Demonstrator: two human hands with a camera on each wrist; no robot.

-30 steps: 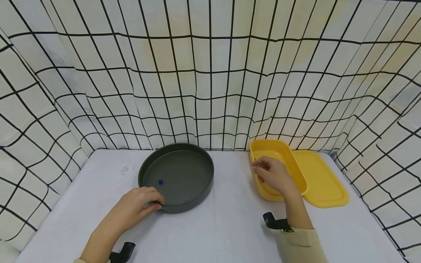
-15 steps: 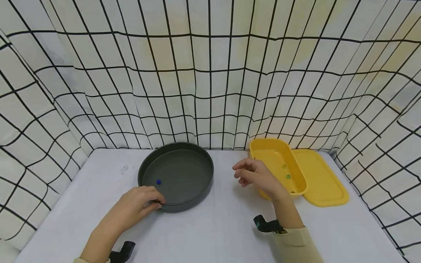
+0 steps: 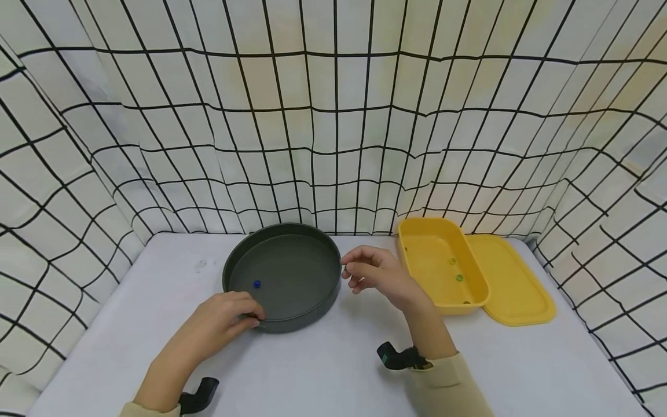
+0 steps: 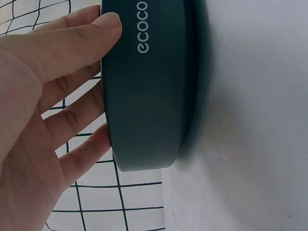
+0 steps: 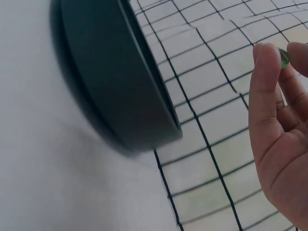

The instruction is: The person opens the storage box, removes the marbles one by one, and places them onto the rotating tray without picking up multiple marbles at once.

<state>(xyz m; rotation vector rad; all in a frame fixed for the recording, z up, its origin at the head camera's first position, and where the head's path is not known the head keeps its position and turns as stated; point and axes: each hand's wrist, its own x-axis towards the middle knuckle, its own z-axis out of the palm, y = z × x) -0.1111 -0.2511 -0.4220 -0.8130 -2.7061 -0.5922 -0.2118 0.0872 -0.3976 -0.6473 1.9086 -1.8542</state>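
Observation:
My left hand [image 3: 224,318] grips the near-left rim of a round dark grey-green pan [image 3: 297,272], thumb outside the wall. White "ecoco" lettering shows on that wall [image 4: 144,106] in the left wrist view. Inside the pan lies a blue marble [image 3: 257,284]. Just off the pan's right rim is my right hand [image 3: 383,275], raised above the table. Between its thumb and finger it pinches a green glass marble [image 5: 284,58], seen in the right wrist view; in the head view the fingers mostly hide it.
At the right stands a yellow rectangular box [image 3: 429,255] with several small glass marbles in it. Its yellow lid [image 3: 513,284] lies flat beside it. White cloth with black grid lines [image 3: 333,127] walls the back and sides of the white table [image 3: 323,370].
From over the yellow box, my right hand has moved left to the pan's right edge, uncovering marbles in the box. My left hand keeps its grip on the rim.

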